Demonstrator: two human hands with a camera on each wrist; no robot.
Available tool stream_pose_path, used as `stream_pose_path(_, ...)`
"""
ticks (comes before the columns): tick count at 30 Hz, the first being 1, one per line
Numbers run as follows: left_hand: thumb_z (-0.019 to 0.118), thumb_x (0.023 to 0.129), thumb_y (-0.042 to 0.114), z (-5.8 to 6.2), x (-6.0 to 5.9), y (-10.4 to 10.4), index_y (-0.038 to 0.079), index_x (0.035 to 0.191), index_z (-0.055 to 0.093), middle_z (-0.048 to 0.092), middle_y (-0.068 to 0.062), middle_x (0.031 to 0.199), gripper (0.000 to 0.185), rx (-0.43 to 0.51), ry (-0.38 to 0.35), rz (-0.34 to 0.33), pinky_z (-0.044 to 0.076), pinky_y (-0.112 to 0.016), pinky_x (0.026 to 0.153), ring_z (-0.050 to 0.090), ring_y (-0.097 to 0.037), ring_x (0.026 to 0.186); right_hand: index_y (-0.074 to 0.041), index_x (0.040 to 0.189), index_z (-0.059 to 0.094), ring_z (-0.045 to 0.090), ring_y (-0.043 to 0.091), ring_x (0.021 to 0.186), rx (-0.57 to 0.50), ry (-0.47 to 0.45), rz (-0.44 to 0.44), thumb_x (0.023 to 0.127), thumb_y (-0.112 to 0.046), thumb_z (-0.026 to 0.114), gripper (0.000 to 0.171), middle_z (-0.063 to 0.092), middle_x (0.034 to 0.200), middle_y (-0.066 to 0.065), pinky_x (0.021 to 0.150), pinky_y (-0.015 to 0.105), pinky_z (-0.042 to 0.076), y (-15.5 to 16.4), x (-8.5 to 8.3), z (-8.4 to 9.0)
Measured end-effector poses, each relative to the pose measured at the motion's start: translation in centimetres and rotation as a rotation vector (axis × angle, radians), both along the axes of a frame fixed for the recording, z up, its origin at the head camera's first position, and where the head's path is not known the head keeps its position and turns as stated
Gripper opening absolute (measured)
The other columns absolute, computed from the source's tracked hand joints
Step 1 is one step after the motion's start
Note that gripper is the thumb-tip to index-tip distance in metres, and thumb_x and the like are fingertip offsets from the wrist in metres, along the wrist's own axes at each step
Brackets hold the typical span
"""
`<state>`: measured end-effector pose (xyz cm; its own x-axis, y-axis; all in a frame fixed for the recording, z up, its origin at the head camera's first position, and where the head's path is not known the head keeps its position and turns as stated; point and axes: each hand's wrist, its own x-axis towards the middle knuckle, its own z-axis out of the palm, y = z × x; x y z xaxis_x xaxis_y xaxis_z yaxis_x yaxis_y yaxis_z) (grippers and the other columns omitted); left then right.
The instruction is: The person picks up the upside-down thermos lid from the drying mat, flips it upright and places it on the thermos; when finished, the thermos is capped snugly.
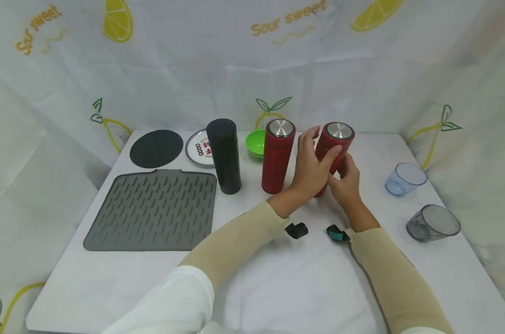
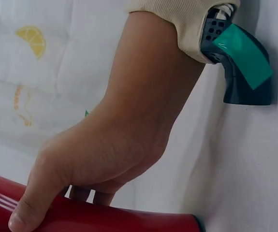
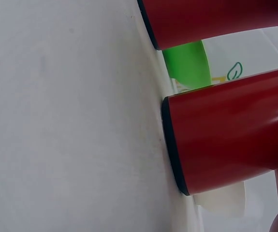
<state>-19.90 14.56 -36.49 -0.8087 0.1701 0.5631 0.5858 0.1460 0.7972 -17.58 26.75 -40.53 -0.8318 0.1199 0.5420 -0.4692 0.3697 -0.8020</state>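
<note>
While capped, red flask [image 1: 333, 148] is gripped by left hand [image 1: 312, 169] & right hand [image 1: 346, 183].

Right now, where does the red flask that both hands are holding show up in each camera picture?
Head: the held red flask is right of centre, between the left hand and right hand.
Left wrist: along the bottom edge, under the thumb.
Right wrist: right of centre, its base on the table.
Shared landmark: the white tablecloth.

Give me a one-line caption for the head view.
Both hands, left hand and right hand, grip a tilted red flask beside a second red flask and a black flask.
</note>
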Motion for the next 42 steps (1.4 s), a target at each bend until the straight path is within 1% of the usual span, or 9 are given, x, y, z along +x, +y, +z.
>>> stream_pose_path(4, 0.055, 0.099, 0.028, 0.2, -0.3, -0.2, 0.005, 0.146, 0.030, 0.039, -0.006, 0.141, 0.057, 0.000, 0.008, -0.037, 0.031, -0.021, 0.105, 0.034, -0.002, 0.127, 0.009, 0.134, 0.046, 0.055, 0.006, 0.106, -0.013, 0.000, 0.010, 0.079, 0.002, 0.065, 0.059, 0.057, 0.123, 0.016, 0.098, 0.026, 0.044, -0.1, -0.1, 0.0)
stream_pose_path(10, 0.075, 0.081, 0.044, 1.7, -1.6, 0.7, 0.017, 0.146, 0.036, 0.049, 0.010, 0.127, 0.081, -0.053, -0.157, -0.055, 0.045, -0.019, 0.088, 0.044, 0.002, 0.111, 0.011, 0.127, 0.049, 0.053, 0.009, 0.092, -0.021, 0.046, 0.028, 0.079, 0.008, 0.064, 0.050, 0.058, 0.110, -0.002, 0.084, 0.021, 0.045, 0.1, -0.4, -0.1)
stream_pose_path(14, 0.079, 0.078, 0.046, 1.9, -2.4, 1.1, 0.024, 0.146, 0.035, 0.049, 0.014, 0.124, 0.085, -0.048, -0.238, -0.056, 0.047, -0.018, 0.083, 0.048, 0.003, 0.106, 0.008, 0.129, 0.050, 0.055, 0.010, 0.098, -0.031, 0.039, 0.041, 0.079, 0.009, 0.066, 0.053, 0.059, 0.114, -0.001, 0.089, 0.022, 0.046, 0.0, -0.5, -0.1)
stream_pose_path(21, 0.073, 0.087, 0.031, 0.2, -1.4, 0.0, 0.014, 0.142, 0.037, 0.043, 0.002, 0.133, 0.068, 0.107, -0.097, -0.039, 0.041, -0.019, 0.097, 0.042, 0.000, 0.119, 0.007, 0.132, 0.048, 0.055, 0.007, 0.106, -0.004, -0.006, 0.007, 0.081, 0.004, 0.068, 0.056, 0.058, 0.121, 0.015, 0.097, 0.025, 0.044, -0.3, 0.0, 0.1)
stream_pose_path(26, 0.057, 0.099, 0.023, -0.4, -0.6, -0.4, 0.005, 0.140, 0.040, 0.046, -0.005, 0.134, 0.048, 0.112, 0.028, -0.054, 0.034, -0.020, 0.105, 0.039, 0.000, 0.124, 0.008, 0.133, 0.048, 0.055, 0.007, 0.107, -0.008, 0.015, 0.010, 0.080, 0.005, 0.068, 0.056, 0.058, 0.121, 0.017, 0.097, 0.025, 0.044, -0.2, 0.0, 0.1)
stream_pose_path(29, 0.058, 0.098, 0.025, -0.2, -0.8, -0.5, 0.006, 0.143, 0.039, 0.048, -0.002, 0.135, 0.052, 0.082, -0.002, -0.074, 0.034, -0.021, 0.105, 0.039, 0.002, 0.124, 0.009, 0.131, 0.049, 0.056, 0.008, 0.105, -0.019, 0.023, 0.017, 0.080, 0.005, 0.067, 0.054, 0.059, 0.119, 0.011, 0.095, 0.023, 0.045, -0.3, -0.1, -0.1)
stream_pose_path(34, 0.076, 0.084, 0.034, 1.1, -1.9, 0.4, 0.016, 0.144, 0.039, 0.052, 0.011, 0.124, 0.072, 0.028, -0.172, -0.137, 0.045, -0.017, 0.089, 0.048, 0.004, 0.109, 0.004, 0.131, 0.050, 0.055, 0.009, 0.102, 0.008, 0.038, 0.017, 0.082, 0.004, 0.067, 0.053, 0.059, 0.118, 0.006, 0.094, 0.022, 0.045, -0.1, -0.2, -0.2)
stream_pose_path(37, 0.079, 0.078, 0.042, 1.8, -2.4, 1.0, 0.022, 0.141, 0.041, 0.050, 0.014, 0.121, 0.077, -0.060, -0.216, -0.100, 0.047, -0.015, 0.082, 0.047, 0.005, 0.104, 0.001, 0.134, 0.050, 0.054, 0.009, 0.104, 0.027, 0.043, 0.018, 0.083, 0.004, 0.067, 0.054, 0.058, 0.120, 0.008, 0.095, 0.023, 0.045, 0.1, -0.1, -0.2)
stream_pose_path(42, 0.078, 0.078, 0.048, 1.5, -2.0, 0.4, 0.020, 0.142, 0.039, 0.044, 0.008, 0.126, 0.080, -0.142, -0.159, 0.043, 0.044, -0.015, 0.084, 0.041, 0.002, 0.109, 0.001, 0.135, 0.049, 0.054, 0.010, 0.110, 0.028, 0.027, 0.032, 0.083, 0.003, 0.067, 0.056, 0.057, 0.125, 0.012, 0.099, 0.026, 0.044, 0.1, -0.1, -0.1)
